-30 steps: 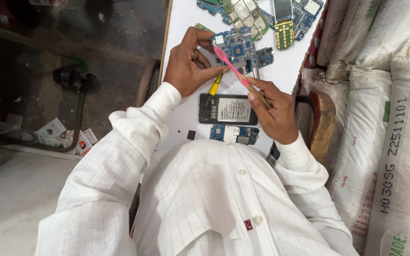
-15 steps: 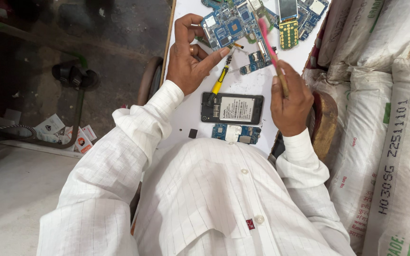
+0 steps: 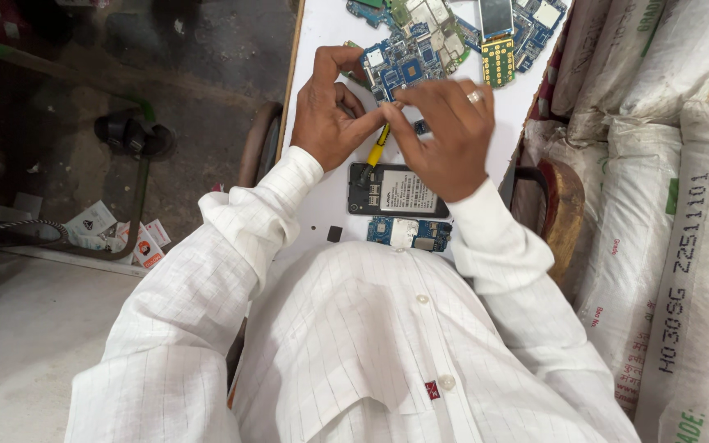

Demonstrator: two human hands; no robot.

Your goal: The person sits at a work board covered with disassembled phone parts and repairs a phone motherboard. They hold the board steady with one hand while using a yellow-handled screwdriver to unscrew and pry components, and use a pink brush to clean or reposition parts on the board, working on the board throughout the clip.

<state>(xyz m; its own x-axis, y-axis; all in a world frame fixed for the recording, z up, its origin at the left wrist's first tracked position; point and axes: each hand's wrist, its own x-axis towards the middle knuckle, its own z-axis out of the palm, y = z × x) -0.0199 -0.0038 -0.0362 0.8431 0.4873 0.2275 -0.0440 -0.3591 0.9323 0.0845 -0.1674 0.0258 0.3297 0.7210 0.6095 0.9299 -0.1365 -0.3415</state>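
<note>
Head view: left hand [image 3: 334, 115] and right hand [image 3: 445, 135] pinch a blue circuit board [image 3: 400, 70], long axis running 8-to-2 o'clock.

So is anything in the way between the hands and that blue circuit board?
Nothing visible. The left hand already grips the blue circuit board at its left edge, and the right hand touches its lower edge. The yellow screwdriver lies below, under the hands.

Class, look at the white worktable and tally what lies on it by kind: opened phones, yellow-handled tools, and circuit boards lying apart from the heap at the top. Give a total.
Opened black phone: 1
Yellow-handled tool: 1
Blue circuit board lying alone near the shirt: 1
Blue circuit board at the fingers of the left hand and right hand: 1
Total: 4
The heap's boards overlap too much to count.
</note>
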